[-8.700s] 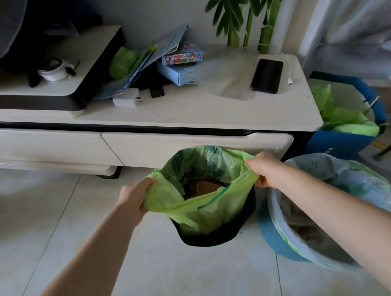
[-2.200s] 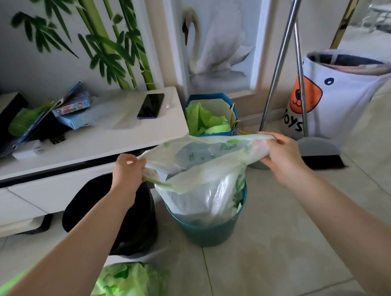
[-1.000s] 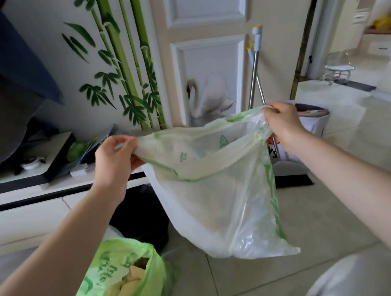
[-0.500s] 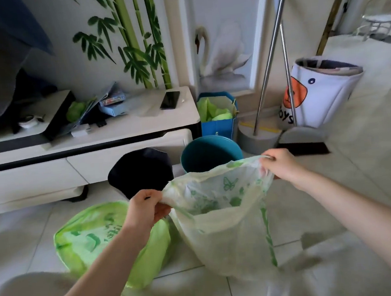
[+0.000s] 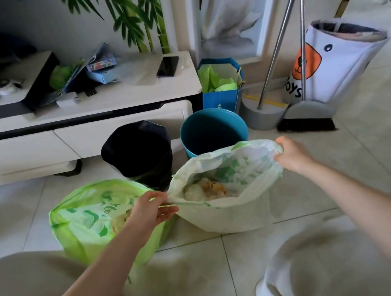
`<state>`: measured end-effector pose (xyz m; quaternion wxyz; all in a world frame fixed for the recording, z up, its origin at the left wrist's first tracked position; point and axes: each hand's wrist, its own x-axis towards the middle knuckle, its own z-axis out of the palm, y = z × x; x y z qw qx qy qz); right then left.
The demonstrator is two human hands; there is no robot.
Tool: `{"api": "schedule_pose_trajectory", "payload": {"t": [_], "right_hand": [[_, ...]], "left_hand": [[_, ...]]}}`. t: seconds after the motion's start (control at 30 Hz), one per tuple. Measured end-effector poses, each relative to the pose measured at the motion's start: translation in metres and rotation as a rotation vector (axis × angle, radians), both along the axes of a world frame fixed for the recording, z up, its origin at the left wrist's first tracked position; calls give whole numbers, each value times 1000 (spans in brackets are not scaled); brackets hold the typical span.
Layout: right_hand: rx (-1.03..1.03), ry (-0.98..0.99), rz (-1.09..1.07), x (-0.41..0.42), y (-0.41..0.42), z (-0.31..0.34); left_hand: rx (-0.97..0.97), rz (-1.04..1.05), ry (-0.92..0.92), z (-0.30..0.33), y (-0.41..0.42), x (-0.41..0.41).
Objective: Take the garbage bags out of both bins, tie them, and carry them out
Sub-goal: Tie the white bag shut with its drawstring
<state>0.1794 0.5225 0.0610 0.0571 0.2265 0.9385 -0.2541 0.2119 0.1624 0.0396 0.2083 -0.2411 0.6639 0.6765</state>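
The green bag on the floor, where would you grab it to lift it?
By its loose open rim, from above. The green bag sits slumped on the tiles with its mouth facing up and rubbish inside, so gathering the rim into one grip should close it and keep the load hanging below.

Both forearms are bare to the frame edge; no sleeve, watch, or jewellery shows on the left hand [image 5: 151, 210] or right hand [image 5: 292, 155]. Light beige trousers [image 5: 24, 290] cover both legs. A white shoe or slipper [image 5: 275, 288] shows at lower right, blurred.
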Motion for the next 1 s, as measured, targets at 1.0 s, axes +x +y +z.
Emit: {"api": "schedule_pose_trajectory", "payload": {"t": [1.0], "right_hand": [[507, 131, 538, -23, -38, -20]], "left_hand": [[100, 51, -306, -54, 110, 39]]}}
